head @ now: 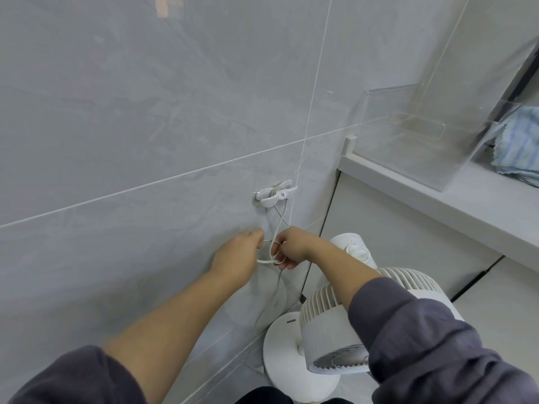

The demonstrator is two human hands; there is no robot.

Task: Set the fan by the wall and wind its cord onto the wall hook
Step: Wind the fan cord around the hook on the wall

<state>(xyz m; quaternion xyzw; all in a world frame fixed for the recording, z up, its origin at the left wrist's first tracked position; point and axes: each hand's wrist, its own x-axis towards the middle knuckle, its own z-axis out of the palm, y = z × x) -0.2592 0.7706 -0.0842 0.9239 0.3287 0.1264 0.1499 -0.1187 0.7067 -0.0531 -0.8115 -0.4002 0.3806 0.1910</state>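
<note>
**Cord half-wound, both hands working a loop under the hook**

Farthest left is the grey tiled wall [131, 118], bare but for its pale grout lines. The left hand [237, 255] reaches out from a pushed-up dark sleeve, forearm long and nearly straight, palm toward the tiles. Its fingers are curled in narrow around a strand of the white cord [275, 231], seemingly to keep that run taut while the other hand shapes the slack.

Just above and between the hands sits the white wall hook [275, 195], a two-winged cleat stuck to the tile. Cord already lies around its waist, and a strand drops from it to the hands, so the winding looks begun but unfinished. Below the hands the rest of the cord hangs loose down the wall toward the fan's base.

The right hand [291, 247] is almost touching the left, wrist bent and knuckles up, fingers closed on a small loop of the cord, probably gathered to be lifted over a wing of the cleat. Its arm crosses over the fan.

The white pedestal fan [344, 319] stands on the floor right beside the wall, under the hook, head tilted upward; that part of the job appears done. To the right, a white shelf [437, 196] carries a clear acrylic box [414, 141] and a folded blue cloth [519, 147].
</note>
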